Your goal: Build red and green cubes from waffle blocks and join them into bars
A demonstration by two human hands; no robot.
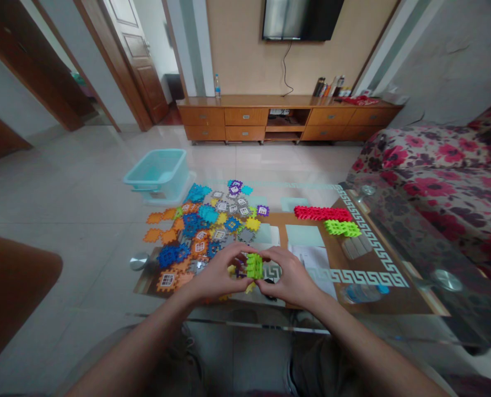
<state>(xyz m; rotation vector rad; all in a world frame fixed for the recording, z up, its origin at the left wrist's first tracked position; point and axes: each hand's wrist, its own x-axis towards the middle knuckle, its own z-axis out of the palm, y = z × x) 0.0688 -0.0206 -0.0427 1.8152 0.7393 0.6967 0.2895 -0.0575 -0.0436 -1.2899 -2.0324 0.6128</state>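
Note:
A small stack of lime-green interlocking tiles [254, 266] is held up between both hands, above the near edge of the glass table. My left hand [222, 270] grips its left side, fingers over the top and thumb below. From the right, my right hand [287, 274] closes on the same stack with its fingertips and thumb. Left of the hands spread many loose toothed plastic tiles: orange ones [168, 236], blue ones [168, 256], grey ones [222, 207] and a yellow one [252, 224]. Toward the right lie a long red tile stack [323, 214] and a shorter lime-green tile stack [342, 227].
The glass table [377, 259] has a patterned border. A light-blue plastic tub [158, 176] stands beyond its far left corner. A water bottle [363, 293] shows near the right front, with papers [311, 259] mid-table. A floral sofa [431, 149] flanks the right side.

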